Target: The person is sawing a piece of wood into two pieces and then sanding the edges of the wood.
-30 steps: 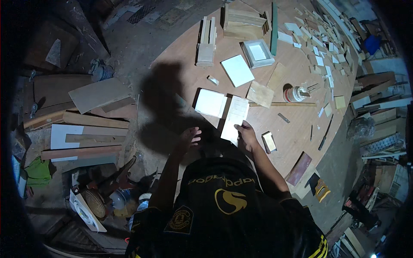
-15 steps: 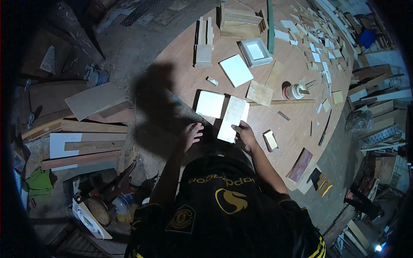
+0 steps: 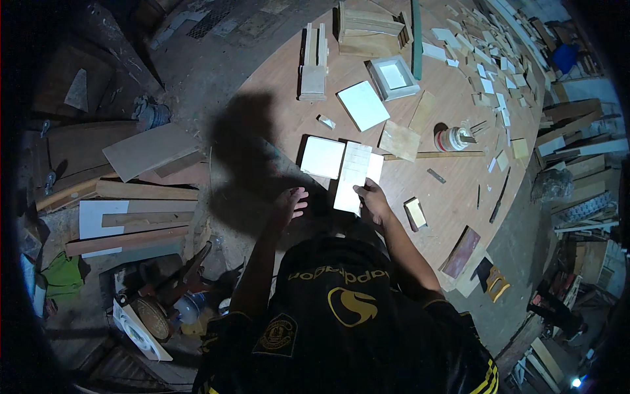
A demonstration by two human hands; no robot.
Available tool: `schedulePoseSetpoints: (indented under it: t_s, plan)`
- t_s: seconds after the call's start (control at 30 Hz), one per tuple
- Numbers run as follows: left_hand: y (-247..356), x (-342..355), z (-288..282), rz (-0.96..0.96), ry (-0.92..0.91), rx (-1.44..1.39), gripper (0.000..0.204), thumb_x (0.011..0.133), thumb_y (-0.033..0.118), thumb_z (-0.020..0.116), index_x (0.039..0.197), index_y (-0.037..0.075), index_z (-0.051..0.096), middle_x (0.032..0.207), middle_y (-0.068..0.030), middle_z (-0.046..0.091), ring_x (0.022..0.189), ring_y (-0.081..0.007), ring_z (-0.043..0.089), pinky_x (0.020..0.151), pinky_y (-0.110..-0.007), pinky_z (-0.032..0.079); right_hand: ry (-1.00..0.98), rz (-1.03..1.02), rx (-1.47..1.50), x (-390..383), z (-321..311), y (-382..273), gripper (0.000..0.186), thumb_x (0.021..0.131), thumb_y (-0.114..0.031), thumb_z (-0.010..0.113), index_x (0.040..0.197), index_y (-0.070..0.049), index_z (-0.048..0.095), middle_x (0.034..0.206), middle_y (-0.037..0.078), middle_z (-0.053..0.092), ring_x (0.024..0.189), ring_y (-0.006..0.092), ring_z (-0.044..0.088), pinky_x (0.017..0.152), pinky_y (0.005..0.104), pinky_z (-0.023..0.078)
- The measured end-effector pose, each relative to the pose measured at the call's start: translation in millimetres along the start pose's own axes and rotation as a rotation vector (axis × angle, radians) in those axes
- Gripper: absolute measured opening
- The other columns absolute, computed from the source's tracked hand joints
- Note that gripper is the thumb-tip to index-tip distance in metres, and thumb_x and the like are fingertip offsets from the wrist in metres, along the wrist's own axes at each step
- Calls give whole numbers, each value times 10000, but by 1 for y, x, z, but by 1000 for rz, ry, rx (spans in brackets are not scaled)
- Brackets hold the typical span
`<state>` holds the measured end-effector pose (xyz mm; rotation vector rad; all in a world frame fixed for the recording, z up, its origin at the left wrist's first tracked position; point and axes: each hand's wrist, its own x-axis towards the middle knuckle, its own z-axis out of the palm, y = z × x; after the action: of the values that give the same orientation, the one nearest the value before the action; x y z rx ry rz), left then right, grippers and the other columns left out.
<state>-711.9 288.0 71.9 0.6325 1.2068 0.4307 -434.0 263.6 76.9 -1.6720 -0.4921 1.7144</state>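
A pale, thin rectangular wooden board (image 3: 352, 177) is held near the table's front edge by my right hand (image 3: 374, 201), thumb on top at its right side. Under it another pale piece (image 3: 375, 167) partly shows. Just left of the board lies a white-faced square panel (image 3: 322, 157), which the board may overlap at its edge. My left hand (image 3: 289, 204) hovers past the table edge, holding nothing, its fingers apart. Right of my right hand rests a small pale block with dark sides (image 3: 415, 214).
On the round wooden table (image 3: 453, 190) stand a white tub with tools (image 3: 453, 138), a white square frame (image 3: 394, 77) and a wooden box (image 3: 371, 39). Scraps (image 3: 485, 65) lie far right; a yellow-handled saw (image 3: 497, 286) is at the right edge. Planks (image 3: 134, 223) lie left.
The board in my right hand has turned slightly toward upright in the picture. My left hand has barely moved. The whole view has shifted a little.
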Motion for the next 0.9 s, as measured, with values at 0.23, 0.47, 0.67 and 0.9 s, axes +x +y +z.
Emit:
schedulePoseSetpoints:
  t_s: [0.23,0.47,0.67,0.9]
  plan:
    - [-1,-3,-3,2,-21,-17,613,960,484,581,1379,56,449,1397,-179,522,1246,-380,538,1026,-541,426,-2,18,97,1,8,0,261,940,-99,626,1198,-69,609,943,5,638,718,85,532,570,239,407]
    - [4,-3,-3,-13,20,8,612,967,475,571,1384,48,438,1403,-185,516,1248,-379,537,1026,-540,427,-9,13,133,1,9,6,272,942,-80,617,1214,-70,606,975,12,650,717,81,537,553,233,395]
    - [10,-2,-3,-46,13,13,618,988,447,547,1440,45,415,1446,-179,489,1265,-363,532,1042,-492,438,-31,32,127,5,3,13,349,959,-61,601,1305,-38,564,1098,88,659,803,126,610,642,261,503]
    - [10,1,-3,-22,7,29,619,982,464,543,1395,17,427,1404,-198,516,1235,-377,547,1019,-534,435,14,25,147,3,8,12,251,941,-42,598,1192,-37,597,977,37,653,673,77,532,518,230,382]
